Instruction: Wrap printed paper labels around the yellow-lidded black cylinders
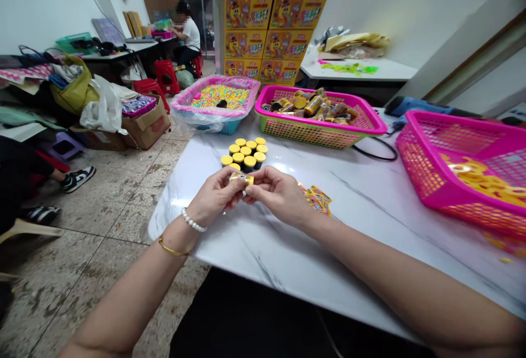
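Note:
My left hand (216,195) and my right hand (278,192) meet above the white marble table (370,205), both pinched on one small yellow-capped container (243,179) with a yellow label. Just behind them stands a cluster of several black containers with yellow lids (245,152). A small pile of yellow labels (316,199) lies on the table to the right of my right hand. A pearl bracelet and a gold bangle sit on my left wrist.
A pink basket of labelled containers (318,110), a bin of coloured candy (217,98) and a pink basket of yellow rings (468,166) stand on the table. Stacked yellow cartons (271,18) rise behind. A person (187,35) sits far back; boxes and bags crowd the floor at left.

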`<state>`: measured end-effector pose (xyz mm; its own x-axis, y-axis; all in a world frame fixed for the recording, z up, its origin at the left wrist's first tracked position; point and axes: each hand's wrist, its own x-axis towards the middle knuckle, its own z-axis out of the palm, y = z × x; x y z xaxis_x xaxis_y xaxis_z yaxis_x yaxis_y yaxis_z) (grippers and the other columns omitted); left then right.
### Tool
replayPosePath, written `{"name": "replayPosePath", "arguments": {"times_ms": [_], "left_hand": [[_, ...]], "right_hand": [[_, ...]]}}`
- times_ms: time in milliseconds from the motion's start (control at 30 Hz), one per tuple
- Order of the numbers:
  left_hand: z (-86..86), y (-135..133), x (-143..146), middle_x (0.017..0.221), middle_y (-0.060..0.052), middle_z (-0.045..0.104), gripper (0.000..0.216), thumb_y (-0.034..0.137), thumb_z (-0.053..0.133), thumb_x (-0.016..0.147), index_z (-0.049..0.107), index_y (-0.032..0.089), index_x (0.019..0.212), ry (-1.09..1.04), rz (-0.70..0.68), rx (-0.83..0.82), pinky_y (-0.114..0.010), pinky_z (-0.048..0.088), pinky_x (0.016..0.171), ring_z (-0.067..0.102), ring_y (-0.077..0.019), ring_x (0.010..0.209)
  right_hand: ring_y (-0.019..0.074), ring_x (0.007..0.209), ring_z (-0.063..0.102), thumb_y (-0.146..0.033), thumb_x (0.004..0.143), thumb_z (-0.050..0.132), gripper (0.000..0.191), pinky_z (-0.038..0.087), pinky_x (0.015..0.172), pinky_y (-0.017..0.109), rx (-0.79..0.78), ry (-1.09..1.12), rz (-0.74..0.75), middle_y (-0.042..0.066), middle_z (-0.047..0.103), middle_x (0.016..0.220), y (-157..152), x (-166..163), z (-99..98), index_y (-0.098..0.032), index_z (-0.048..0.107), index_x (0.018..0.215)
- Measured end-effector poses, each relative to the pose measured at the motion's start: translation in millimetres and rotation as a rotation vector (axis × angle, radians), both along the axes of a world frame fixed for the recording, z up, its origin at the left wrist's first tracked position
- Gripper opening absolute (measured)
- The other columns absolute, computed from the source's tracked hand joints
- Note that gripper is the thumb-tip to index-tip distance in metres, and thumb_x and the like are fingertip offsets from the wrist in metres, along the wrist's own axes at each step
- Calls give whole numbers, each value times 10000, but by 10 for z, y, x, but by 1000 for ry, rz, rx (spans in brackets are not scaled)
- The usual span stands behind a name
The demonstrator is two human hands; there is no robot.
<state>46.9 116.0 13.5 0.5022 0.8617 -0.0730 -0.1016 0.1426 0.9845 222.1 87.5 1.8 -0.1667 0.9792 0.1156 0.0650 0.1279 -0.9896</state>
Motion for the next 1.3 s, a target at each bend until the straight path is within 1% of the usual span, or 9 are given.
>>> {"name": "replayPosePath", "arguments": {"times_ms": [233, 400, 467, 633, 767, 933, 1100, 1167, 1300], "left_hand": [[-2, -12, -20, 450, 100, 449, 557, 700, 721, 702, 492, 197, 773, 86, 10, -89, -179, 139, 298, 288, -28, 276], [35, -31, -6, 538, 76, 544, 512, 607, 772, 714, 540, 198, 919, -33, -12, 1, -150, 229, 345, 385, -34, 349], [35, -21, -12, 533, 80, 539, 511, 616, 758, 726, 552, 201, 941, -22, -54, 0, -150, 224, 335, 367, -32, 336], [-23, 14, -20, 433, 83, 459, 572, 747, 667, 715, 517, 198, 760, 117, -38, -82, -173, 177, 276, 296, -42, 270], [-38, 30, -14, 435, 50, 474, 608, 770, 628, 728, 535, 171, 684, 121, -4, -185, -182, 157, 273, 328, -44, 272], [-18, 53, -46, 536, 29, 558, 530, 636, 761, 700, 587, 136, 727, -104, -162, -274, -166, 247, 305, 406, -38, 341], [-51, 46, -39, 533, 61, 503, 579, 645, 812, 628, 605, 124, 772, -173, -95, -255, -139, 248, 323, 393, -24, 383], [-62, 42, -25, 578, 51, 521, 562, 595, 842, 624, 623, 108, 799, -198, -67, -267, -131, 296, 355, 421, -21, 428], [-37, 35, -14, 589, 35, 559, 505, 551, 836, 665, 630, 111, 801, -167, -74, -308, -148, 317, 338, 430, -28, 404]], "right_hand": [[174, 666, 709, -411, 741, 797, 297, 620, 685, 350, 274, -210, -108, 8, 718, 749, -52, -16, 41, -239, 587, 859], [186, 637, 737, -484, 764, 775, 376, 628, 651, 347, 23, 23, -8, 9, 724, 727, -74, -66, 55, -222, 543, 901], [190, 646, 744, -476, 756, 788, 395, 627, 657, 343, 1, 26, 1, 10, 730, 720, -81, -78, 47, -222, 532, 917], [175, 556, 721, -471, 735, 808, 430, 598, 540, 290, -70, 7, 128, -35, 708, 648, -9, -5, 76, -241, 524, 960], [197, 618, 754, -496, 733, 805, 517, 629, 579, 315, -153, 113, 245, -14, 736, 704, 58, 70, 134, -229, 575, 1110], [166, 496, 712, -463, 734, 823, 386, 584, 460, 251, -104, 206, 126, -12, 750, 667, -1, 38, 73, -221, 592, 928], [150, 436, 675, -475, 782, 786, 345, 563, 414, 241, -45, 189, 110, -35, 724, 614, -5, 45, 44, -230, 615, 956], [136, 479, 682, -427, 796, 787, 297, 594, 465, 257, 16, 113, 108, -31, 725, 666, 29, 76, 48, -233, 664, 985], [170, 774, 726, -333, 747, 842, 201, 652, 642, 320, 218, 46, 32, 33, 737, 957, 69, 115, 23, -246, 760, 908]]}}
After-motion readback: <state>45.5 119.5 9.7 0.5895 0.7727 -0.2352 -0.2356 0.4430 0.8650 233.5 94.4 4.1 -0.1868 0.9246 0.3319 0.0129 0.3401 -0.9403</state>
